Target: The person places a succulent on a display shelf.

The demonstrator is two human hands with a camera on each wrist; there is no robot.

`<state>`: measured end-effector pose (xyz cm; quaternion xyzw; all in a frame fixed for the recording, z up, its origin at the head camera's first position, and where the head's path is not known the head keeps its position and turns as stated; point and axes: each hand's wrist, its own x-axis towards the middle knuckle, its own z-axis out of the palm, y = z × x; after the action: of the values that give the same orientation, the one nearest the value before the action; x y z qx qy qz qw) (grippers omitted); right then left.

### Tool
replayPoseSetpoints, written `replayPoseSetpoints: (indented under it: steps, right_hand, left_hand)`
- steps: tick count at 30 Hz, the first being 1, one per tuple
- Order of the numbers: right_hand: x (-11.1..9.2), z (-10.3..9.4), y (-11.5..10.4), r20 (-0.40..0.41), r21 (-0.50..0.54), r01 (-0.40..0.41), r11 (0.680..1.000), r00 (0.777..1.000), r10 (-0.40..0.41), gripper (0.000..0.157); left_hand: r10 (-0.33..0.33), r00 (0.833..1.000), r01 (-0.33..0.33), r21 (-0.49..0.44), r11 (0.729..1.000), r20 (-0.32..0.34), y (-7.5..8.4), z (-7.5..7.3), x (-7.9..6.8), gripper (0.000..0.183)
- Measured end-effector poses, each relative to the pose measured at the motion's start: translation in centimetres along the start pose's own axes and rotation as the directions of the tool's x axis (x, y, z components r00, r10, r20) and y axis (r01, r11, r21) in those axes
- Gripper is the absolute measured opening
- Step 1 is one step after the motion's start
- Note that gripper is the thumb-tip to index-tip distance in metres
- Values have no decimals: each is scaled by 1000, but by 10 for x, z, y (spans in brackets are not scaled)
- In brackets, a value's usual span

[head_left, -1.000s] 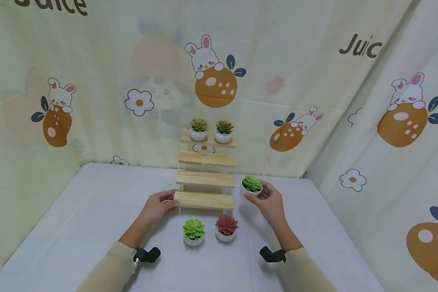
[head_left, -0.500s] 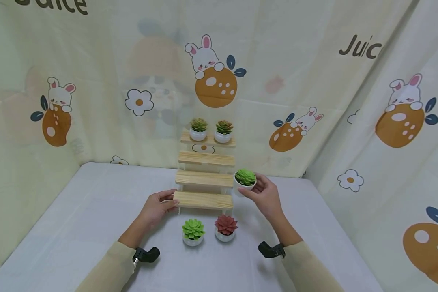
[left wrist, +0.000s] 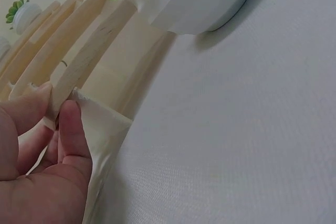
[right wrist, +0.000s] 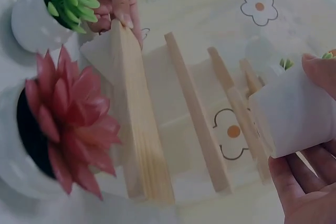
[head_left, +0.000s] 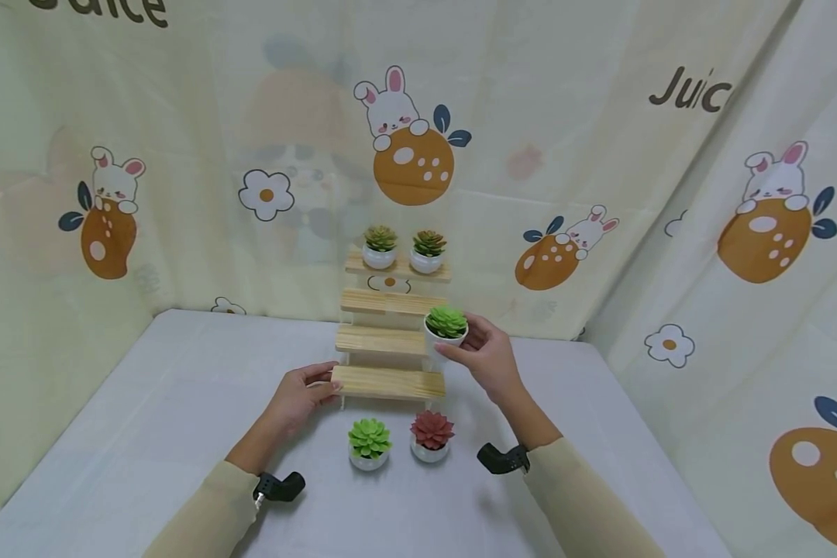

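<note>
A cream curtain [head_left: 565,155] printed with rabbits and oranges hangs behind a white-covered table [head_left: 181,372]. On the table stands a wooden stand [head_left: 388,382], its 4 shelves lying lengthwise from left to right and stepping up away from the person. The right hand [head_left: 488,356] pinches a green succulent in a white pot [head_left: 446,325] from its right side, thumb in front. The left hand [head_left: 305,399] pinches the left end of the lowest shelf between thumb and fingers. The held plant is raised at the stand's right end, hiding the right end of the 2nd shelf from the bottom; whether it touches the wood I cannot tell. It is about upright, leaves up, its base-to-leaf axis crossing the shelves' length. A red succulent [head_left: 432,435] and a light-green succulent [head_left: 369,444] stand on the table just before the lowest shelf, the red 1 to the right. 2 smaller-looking potted plants, 1 yellowish green [head_left: 380,246] and 1 reddish green [head_left: 428,251], occupy the top shelf.
</note>
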<state>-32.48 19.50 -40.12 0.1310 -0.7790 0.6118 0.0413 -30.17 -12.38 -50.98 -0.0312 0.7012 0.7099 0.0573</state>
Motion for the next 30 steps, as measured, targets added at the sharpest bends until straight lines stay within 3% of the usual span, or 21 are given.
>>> replayPoseSetpoints:
  steps: [10,17,30]
  right_hand:
    - [20,18,-16,42,35,-4,999,999,2,65]
    - [34,30,-22,53,130,-17,991,999,10,60]
    - [60,48,-29,75,137,2,991,997,-13,58]
  left_hand:
    - [5,1000,-5,-8,1000,-6,0,0,1,49]
    - [57,998,-54,-76,996,39,-1,0,1,52]
    - [52,998,-50,-68,996,36,-4,-1,4,51]
